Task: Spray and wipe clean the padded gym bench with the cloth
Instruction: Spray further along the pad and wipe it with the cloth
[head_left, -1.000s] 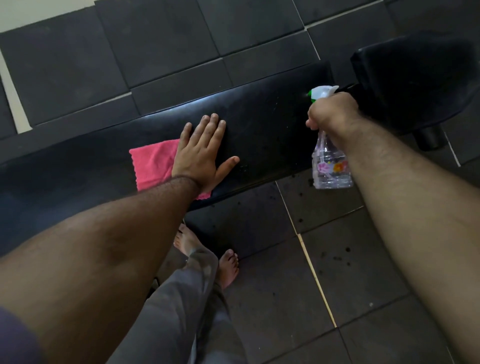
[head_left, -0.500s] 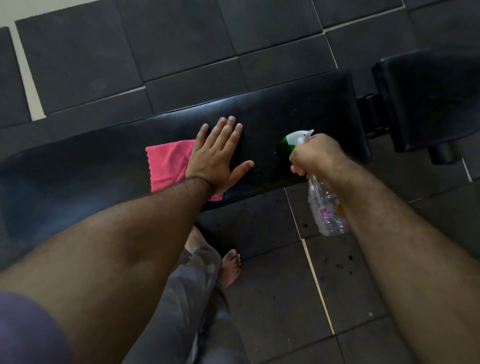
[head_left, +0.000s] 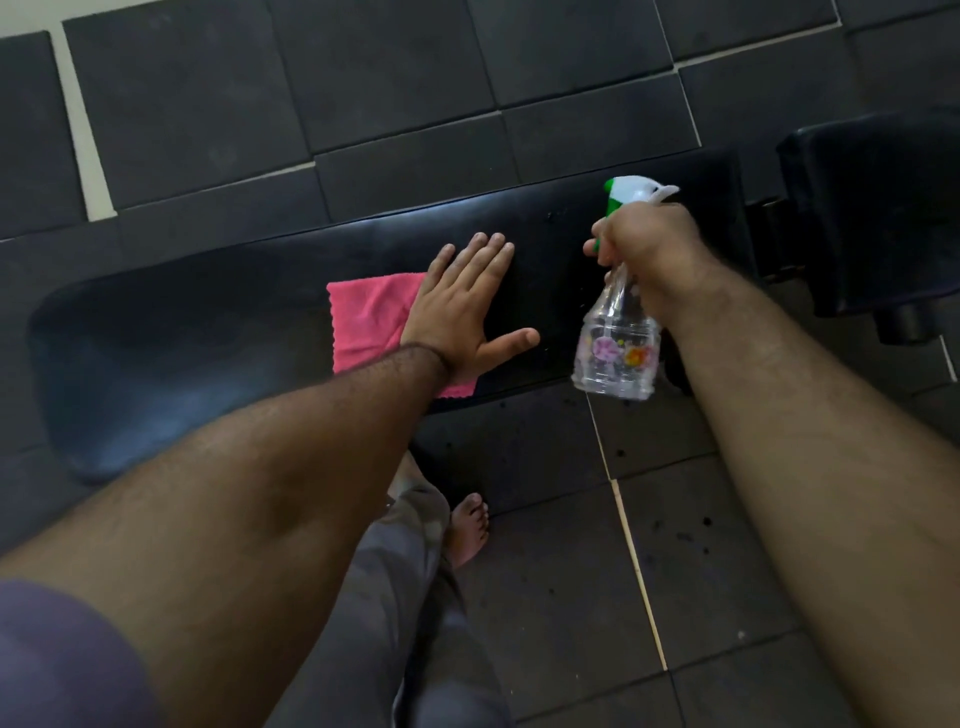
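Head view of a long black padded bench (head_left: 208, 332) with a smooth, faintly glossy vinyl surface and rounded corners, running across dark square floor tiles (head_left: 395, 67) with pale joints. A pink cloth (head_left: 366, 322), soft and fleecy with a zigzag-cut edge, lies flat on the pad near its front edge. The left hand (head_left: 460, 306) rests palm-down and flat, fingers straight and together, thumb spread wide; its heel and wrist cover the cloth's right part, while the fingers lie on bare vinyl. The right hand (head_left: 641, 241) is closed around the neck of a clear plastic spray bottle (head_left: 615, 348), held above the right part of the pad. The bottle has a ribbed cylindrical body with a flowered label and a white and green trigger head. A second black pad (head_left: 878, 208) sits just beyond the bench's right end. A bare foot (head_left: 467, 530) and grey trouser leg (head_left: 405, 597) stand below.
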